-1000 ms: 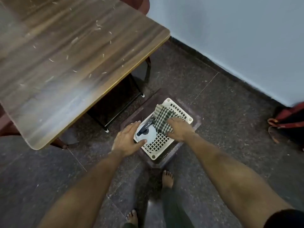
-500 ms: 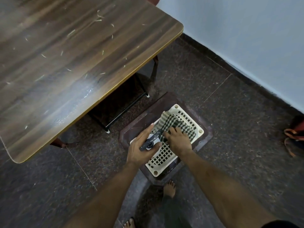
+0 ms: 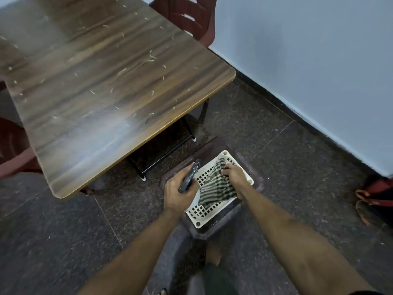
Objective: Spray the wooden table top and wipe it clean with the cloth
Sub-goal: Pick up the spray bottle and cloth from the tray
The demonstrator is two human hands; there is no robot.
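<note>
The wooden table top [image 3: 110, 86] fills the upper left and is strewn with small pale scraps. Below its near corner a cream perforated basket [image 3: 212, 211] sits on a dark brown stool. My left hand [image 3: 180, 192] is closed around the spray bottle [image 3: 190, 177], whose dark nozzle sticks out past my fingers; most of the white body is hidden. My right hand [image 3: 234, 177] grips the green checked cloth [image 3: 214, 189], which hangs bunched over the basket.
The brown stool [image 3: 251, 190] stands on the dark speckled floor near the black table legs [image 3: 165, 158]. A dark red chair [image 3: 191, 15] stands behind the table by the pale wall. A red bag [image 3: 376, 199] lies at the right edge.
My left hand has closed around the spray bottle and raised it from the basket. My right hand has gathered the cloth and pulled it up.
</note>
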